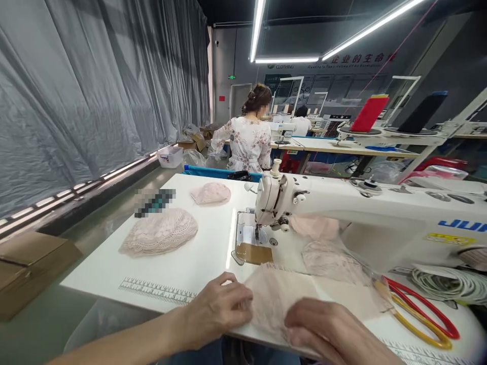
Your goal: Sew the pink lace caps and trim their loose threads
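A pale pink lace piece (279,294) lies at the near edge of the white sewing table (190,253). My left hand (216,306) pinches its left edge with curled fingers. My right hand (327,329) presses on its near right part, fingers bent over the fabric. The white sewing machine (342,213) stands just beyond, its needle area (258,235) a short way ahead of the lace.
A stack of pink lace pieces (160,233) and a smaller one (211,193) lie on the table's left. More lace (331,258) sits under the machine arm. Red and yellow hoops (422,312) and white cord (449,281) lie right. A person (249,134) sits ahead; a cardboard box (26,268) stands left.
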### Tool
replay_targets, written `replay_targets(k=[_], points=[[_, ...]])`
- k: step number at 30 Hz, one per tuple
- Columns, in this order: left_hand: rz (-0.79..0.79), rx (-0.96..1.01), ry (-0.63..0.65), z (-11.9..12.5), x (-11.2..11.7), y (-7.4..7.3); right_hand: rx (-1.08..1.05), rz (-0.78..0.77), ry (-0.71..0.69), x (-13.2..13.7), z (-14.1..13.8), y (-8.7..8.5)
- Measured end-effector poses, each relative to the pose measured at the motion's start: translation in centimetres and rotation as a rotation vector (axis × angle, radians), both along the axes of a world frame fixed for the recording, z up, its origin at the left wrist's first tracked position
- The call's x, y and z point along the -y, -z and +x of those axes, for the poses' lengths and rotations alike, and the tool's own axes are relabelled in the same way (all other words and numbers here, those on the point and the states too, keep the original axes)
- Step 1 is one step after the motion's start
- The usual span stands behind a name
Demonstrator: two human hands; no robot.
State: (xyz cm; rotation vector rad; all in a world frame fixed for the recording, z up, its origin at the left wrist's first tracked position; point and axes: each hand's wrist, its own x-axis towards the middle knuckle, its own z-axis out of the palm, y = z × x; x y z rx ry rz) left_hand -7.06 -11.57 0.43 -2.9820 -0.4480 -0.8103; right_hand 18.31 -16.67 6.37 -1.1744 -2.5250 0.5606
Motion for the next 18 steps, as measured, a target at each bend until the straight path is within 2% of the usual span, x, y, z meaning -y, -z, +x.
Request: replay_targets(k=[3, 6, 9, 12, 15, 18], points=[[0.092, -0.001, -0.037, 0.1, 0.8, -0.7, -0.109, -0.016, 0.028, -1.9, -2.5, 0.5], [0.149, 0.050, -0.074, 0.2, 1.4, -0.8, -0.086, 0.000, 0.035, -2.9, -4.6, 2.7], [0.173, 0.128, -0.105, 0.2, 2.0, -0.2, -0.019, 0.050, 0.096, -2.3, -5.3, 4.9], [0.191, 0.195, -0.112, 0.2, 2.2, 0.4, 0.036, 0.142, 0.145, -1.1, -5.2, 6.4], [0.193, 0.248, -0.113, 0.3, 2.2, 0.7, 0.063, 0.218, 0.175, -0.3, -5.1, 6.9], [0.231, 0.297, -0.114, 0.4, 2.1, 1.0, -0.106, 0.093, 0.197, -0.2, -4.9, 6.5]])
